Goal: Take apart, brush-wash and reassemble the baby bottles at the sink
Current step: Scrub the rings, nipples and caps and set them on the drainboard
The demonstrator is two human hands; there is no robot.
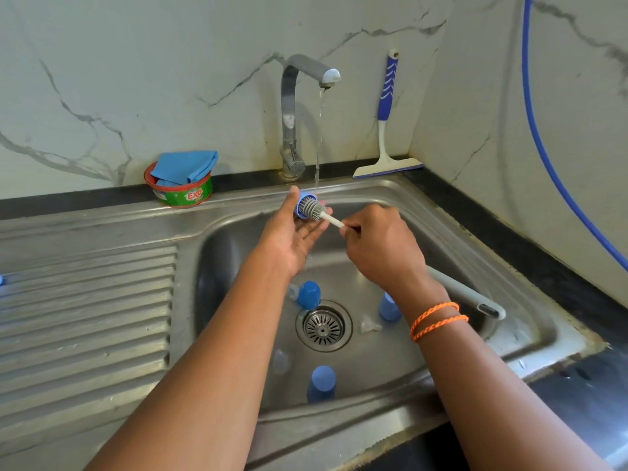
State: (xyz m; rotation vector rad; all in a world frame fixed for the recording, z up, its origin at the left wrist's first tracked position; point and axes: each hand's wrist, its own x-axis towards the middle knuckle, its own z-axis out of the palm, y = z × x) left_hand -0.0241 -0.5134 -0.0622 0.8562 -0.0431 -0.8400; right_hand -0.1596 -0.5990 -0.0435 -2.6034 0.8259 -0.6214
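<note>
I had the blue ring cap (301, 206) pinched in my left hand (292, 232), thumb on top, other fingers lying straight, up under the tap stream (318, 137), opening facing right. My right hand (380, 246) gripped the small brush (314, 209) by its stem. Brush axis ran right-to-left, bristles w/ their tip inside the cap. Other blue parts lay below in the sink (441, 212).

Left hand (293, 232) pinching a blue bottle ring (301, 206) under the running tap (307, 96); right hand (380, 246) pushing a small grey brush (314, 209) into it above the sink (441, 212).
</note>
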